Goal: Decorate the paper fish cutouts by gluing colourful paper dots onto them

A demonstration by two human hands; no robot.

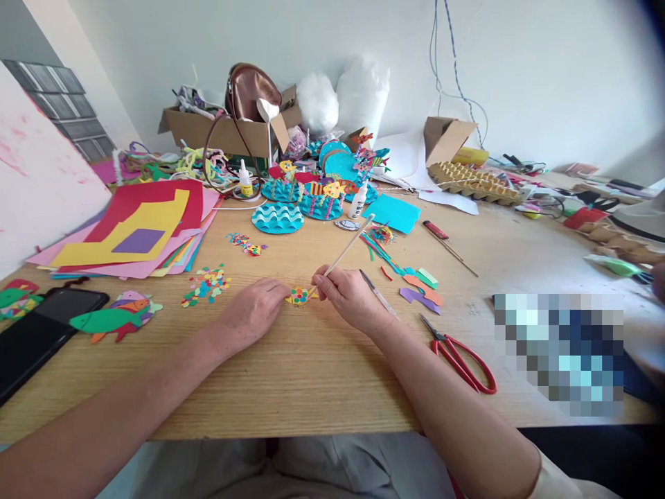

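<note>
A small yellow paper fish (300,296) with coloured dots lies on the table between my hands. My left hand (254,308) is closed, its fingertips pinching the fish's left end. In my right hand (346,294) is a thin pale stick (349,244), held like a pen, with its lower end down at the fish and its upper end leaning right. My right fingers cover part of the fish's right side. Loose paper dots (206,284) lie beyond my left wrist, and a smaller pile of coloured bits (244,242) sits farther back. A pen (378,294) rests beside my right hand.
Red-handled scissors (462,357) and paper scraps (420,291) lie to the right. Coloured paper sheets (129,229), cut-out fish (117,315) and a black phone (46,333) are left. Glue bottles (358,201), blue wavy decorations (278,217) and a cardboard box (208,132) stand behind.
</note>
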